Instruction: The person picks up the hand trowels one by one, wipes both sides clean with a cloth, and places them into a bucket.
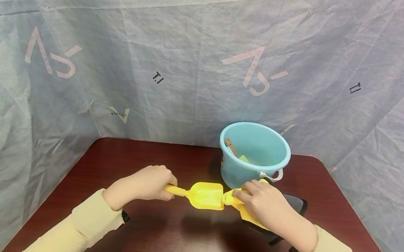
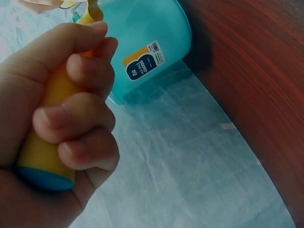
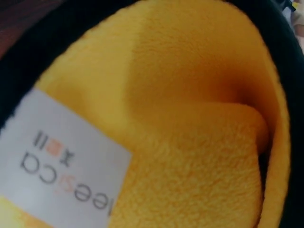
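Note:
A small yellow toy shovel (image 1: 205, 195) is held level over the table, its scoop pointing right. My left hand (image 1: 154, 183) grips its handle, fingers wrapped round it; the left wrist view shows the blue end of that handle (image 2: 52, 152). In my right hand (image 1: 267, 204) is a cloth (image 1: 249, 217), yellow fleece on one side, grey on the other, with a black border. A bunched part of it meets the scoop's front edge, while the rest hangs under the hand. Up close, the cloth (image 3: 190, 156) and its white printed label fill the right wrist view.
Behind the right hand, a light blue bucket (image 1: 234, 174) with a white handle stands on the dark red-brown table (image 1: 150, 153). Inside it show a brown stick-like handle (image 1: 231, 147) and something light green (image 1: 243, 159). Grey printed fabric (image 1: 196, 102) hangs around the table's back and sides.

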Available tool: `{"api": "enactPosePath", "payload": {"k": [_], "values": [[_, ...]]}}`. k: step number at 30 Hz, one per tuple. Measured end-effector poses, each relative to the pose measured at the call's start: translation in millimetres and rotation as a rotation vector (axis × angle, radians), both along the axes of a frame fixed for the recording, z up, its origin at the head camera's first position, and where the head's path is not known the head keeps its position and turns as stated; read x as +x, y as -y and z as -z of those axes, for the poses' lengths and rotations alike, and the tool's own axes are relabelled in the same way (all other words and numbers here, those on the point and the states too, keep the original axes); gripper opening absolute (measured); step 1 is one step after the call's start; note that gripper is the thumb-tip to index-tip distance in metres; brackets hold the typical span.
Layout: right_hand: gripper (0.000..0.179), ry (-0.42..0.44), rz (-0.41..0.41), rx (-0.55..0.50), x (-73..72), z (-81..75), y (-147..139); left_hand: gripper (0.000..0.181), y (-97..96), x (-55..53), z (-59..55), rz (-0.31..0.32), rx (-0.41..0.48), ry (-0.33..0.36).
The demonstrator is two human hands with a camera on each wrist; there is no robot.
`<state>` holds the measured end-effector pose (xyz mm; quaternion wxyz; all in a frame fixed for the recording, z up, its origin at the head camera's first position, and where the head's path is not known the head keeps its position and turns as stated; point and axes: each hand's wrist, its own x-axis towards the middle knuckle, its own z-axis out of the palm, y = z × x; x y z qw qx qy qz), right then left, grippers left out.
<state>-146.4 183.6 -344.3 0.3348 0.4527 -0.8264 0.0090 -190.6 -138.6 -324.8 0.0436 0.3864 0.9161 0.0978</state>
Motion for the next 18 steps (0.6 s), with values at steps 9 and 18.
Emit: {"api": "enactPosePath", "payload": {"k": [9, 18], "values": [[0.035, 0.003, 0.068, -0.011, 1.5, 10.7, -10.2, 0.019, 13.1, 2.0, -7.1, -0.041, 0.002, -0.024], [0.036, 0.044, 0.138, -0.099, -3.3, 28.7, -10.7, 0.022, 11.5, 0.2, -18.3, -0.042, 0.021, -0.065]]}}
